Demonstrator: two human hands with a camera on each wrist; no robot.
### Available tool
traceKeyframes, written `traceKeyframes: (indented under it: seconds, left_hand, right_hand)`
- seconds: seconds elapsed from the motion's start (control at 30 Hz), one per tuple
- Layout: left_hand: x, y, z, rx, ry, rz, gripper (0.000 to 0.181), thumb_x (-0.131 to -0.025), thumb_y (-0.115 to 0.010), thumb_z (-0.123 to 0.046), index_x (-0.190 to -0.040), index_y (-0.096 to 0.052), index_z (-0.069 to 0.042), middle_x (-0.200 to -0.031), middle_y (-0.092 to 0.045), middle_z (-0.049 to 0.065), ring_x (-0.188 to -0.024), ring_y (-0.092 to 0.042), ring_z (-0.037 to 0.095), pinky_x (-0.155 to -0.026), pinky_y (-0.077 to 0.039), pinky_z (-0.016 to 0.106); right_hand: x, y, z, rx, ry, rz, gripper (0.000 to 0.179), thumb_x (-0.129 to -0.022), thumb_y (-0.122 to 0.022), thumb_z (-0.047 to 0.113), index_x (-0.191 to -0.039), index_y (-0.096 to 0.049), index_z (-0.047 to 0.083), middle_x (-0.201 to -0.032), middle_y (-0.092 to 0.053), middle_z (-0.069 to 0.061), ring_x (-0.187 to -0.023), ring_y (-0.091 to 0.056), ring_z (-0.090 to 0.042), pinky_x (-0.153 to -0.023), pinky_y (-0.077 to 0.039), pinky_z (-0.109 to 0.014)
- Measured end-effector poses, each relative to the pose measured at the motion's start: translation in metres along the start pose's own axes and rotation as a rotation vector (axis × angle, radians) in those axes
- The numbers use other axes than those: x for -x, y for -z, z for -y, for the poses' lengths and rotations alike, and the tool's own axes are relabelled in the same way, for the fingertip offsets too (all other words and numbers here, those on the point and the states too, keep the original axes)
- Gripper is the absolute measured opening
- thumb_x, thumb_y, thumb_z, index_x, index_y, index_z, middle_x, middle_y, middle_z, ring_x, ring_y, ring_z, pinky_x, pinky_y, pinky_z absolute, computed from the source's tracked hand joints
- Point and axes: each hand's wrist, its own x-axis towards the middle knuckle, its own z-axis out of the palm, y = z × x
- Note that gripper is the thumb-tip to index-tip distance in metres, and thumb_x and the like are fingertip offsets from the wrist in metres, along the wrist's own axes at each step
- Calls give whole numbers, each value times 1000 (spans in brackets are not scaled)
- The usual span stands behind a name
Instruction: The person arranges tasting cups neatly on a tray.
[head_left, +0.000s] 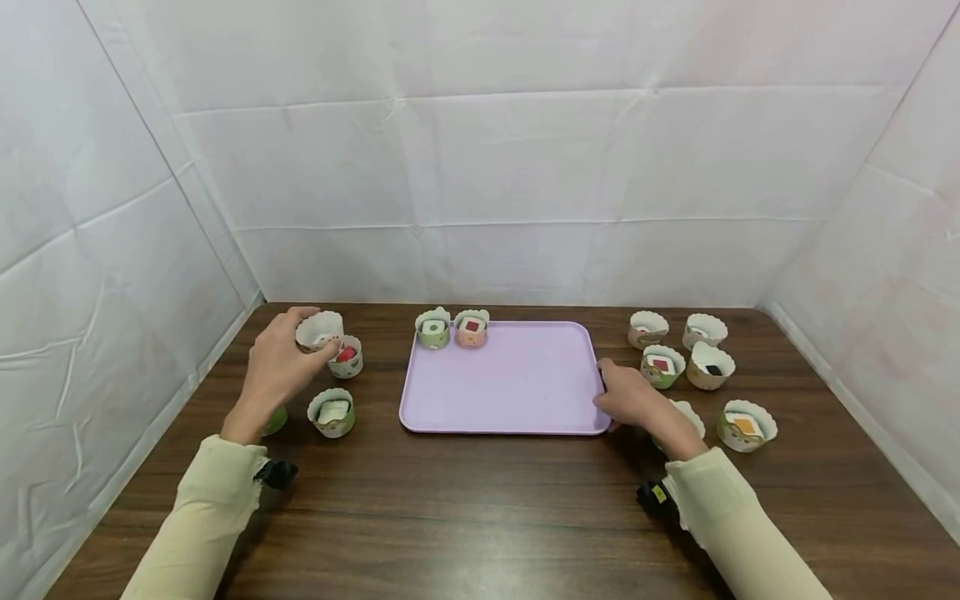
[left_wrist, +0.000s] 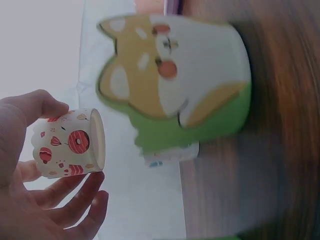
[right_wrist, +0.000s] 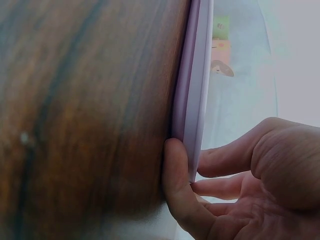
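My left hand (head_left: 279,364) holds a white paper baking cup (left_wrist: 70,145) with red doughnut prints between thumb and fingers, lifted above the table. Just beside it stands another white cup (head_left: 347,367) with something red inside. A green cup (head_left: 332,423) with a pale item in it sits nearer to me; a green cup with a dog picture (left_wrist: 185,75) looms close in the left wrist view. At the lilac tray's (head_left: 498,387) right edge, my right hand (head_left: 636,397) pinches the rim, thumb above and a finger below. A green cup (head_left: 432,335) and a pink cup (head_left: 472,335) stand on the tray's back left.
Several filled paper cups stand right of the tray, among them a green one (head_left: 662,373), a tan one (head_left: 707,377) and one with an orange-topped item (head_left: 742,433). Another green cup (head_left: 275,421) is partly hidden by my left wrist. White sheets (head_left: 510,167) enclose the wooden table (head_left: 450,517).
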Motion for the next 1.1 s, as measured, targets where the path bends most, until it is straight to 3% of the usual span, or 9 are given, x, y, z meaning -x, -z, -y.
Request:
traceKeyframes:
  seconds: [0.13, 0.37, 0.63, 0.87, 1.1]
  left_hand:
    - [-1, -4, -3, 33, -11, 27, 58, -93, -73, -30, -140, -56, -2, -137, -59, 28, -121, -58, 49, -93, -49, 67]
    - [-4, -14, -12, 56, -22, 39, 59, -93, -74, -30, -140, -56, 0, -139, -60, 28, -127, -56, 47, -101, -48, 65]
    - [-5, -29, -29, 99, -23, 93, 59, -93, -74, -31, -142, -56, -2, -136, -62, 24, -91, -68, 36, -79, -59, 50]
    - [-9, -48, -52, 129, -41, 153, 60, -92, -75, -31, -142, -56, -3, -139, -62, 22, -121, -61, 39, -97, -53, 56]
    - [-19, -72, -82, 100, -106, 222, 61, -90, -76, -31, -140, -57, -3, -133, -64, 20, -116, -63, 35, -95, -55, 52]
  right_hand:
    - [0, 0, 1, -4, 1, -2, 64, -96, -55, 3, -150, -28, -17, -134, -53, -41, -66, -68, -20, -53, -62, -31]
    - [2, 0, -1, -14, 8, -6, 64, -95, -54, 3, -150, -28, -17, -134, -52, -42, -65, -68, -20, -53, -61, -31]
    - [1, 0, 0, -10, 14, -4, 64, -95, -54, 2, -150, -28, -17, -134, -52, -41, -67, -67, -20, -53, -61, -30]
    - [-1, -2, 0, -10, 10, -10, 64, -94, -53, 2, -150, -29, -17, -134, -53, -41, -65, -68, -20, -52, -61, -30]
    - [0, 0, 0, -3, 14, -13, 63, -94, -52, 2, -149, -29, -18, -134, -53, -42, -65, -67, -20, -52, -61, -29]
